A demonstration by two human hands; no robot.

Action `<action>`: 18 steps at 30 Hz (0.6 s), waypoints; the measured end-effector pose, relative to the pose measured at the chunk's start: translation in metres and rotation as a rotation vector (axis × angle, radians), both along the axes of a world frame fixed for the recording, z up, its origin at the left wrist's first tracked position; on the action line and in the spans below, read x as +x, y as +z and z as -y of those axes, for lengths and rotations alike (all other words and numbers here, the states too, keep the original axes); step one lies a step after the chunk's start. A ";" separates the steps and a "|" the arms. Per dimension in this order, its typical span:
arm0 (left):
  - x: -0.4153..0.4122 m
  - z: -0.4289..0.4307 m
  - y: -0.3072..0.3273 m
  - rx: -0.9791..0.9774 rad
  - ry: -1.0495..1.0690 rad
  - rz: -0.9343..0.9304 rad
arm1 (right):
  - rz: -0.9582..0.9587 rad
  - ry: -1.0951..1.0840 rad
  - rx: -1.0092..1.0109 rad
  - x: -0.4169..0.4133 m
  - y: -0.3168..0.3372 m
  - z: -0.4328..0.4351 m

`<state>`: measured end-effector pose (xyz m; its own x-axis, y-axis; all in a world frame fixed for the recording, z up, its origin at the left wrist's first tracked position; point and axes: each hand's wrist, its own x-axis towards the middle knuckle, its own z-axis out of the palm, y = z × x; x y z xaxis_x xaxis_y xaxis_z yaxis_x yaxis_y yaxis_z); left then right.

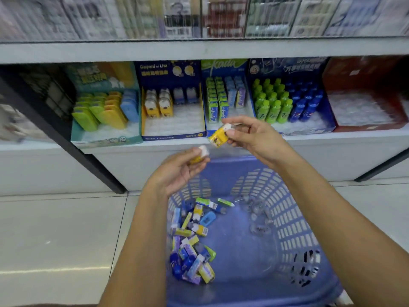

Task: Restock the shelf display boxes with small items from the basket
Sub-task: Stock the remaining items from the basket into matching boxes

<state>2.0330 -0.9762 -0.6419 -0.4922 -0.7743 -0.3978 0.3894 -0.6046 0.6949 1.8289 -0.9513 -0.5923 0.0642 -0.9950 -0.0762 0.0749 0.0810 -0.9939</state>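
right hand [247,134] pinches yellow eraser [219,137], long axis tilted, white end up-right. left hand [179,171] grips second eraser [200,155], white end up.

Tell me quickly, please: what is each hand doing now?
Left hand: closed on a small yellow-and-white item.
Right hand: closed on a yellow-and-white boxed item.
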 end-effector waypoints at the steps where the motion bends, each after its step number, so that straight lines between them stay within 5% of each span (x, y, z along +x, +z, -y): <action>1: 0.010 0.004 0.009 -0.060 0.037 0.017 | -0.070 -0.043 -0.045 0.008 0.007 0.006; 11: 0.086 0.018 0.041 -0.162 0.472 -0.018 | -0.622 -0.151 -0.424 0.118 0.017 0.095; 18: 0.092 0.024 0.034 -0.107 0.609 -0.123 | -0.959 -0.010 -0.409 0.148 -0.003 0.124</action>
<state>2.1247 -0.9999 -0.6076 0.0126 -0.9625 -0.2710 0.7229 -0.1785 0.6675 1.9771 -1.0755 -0.5952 0.1465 -0.9565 0.2522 -0.7617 -0.2717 -0.5882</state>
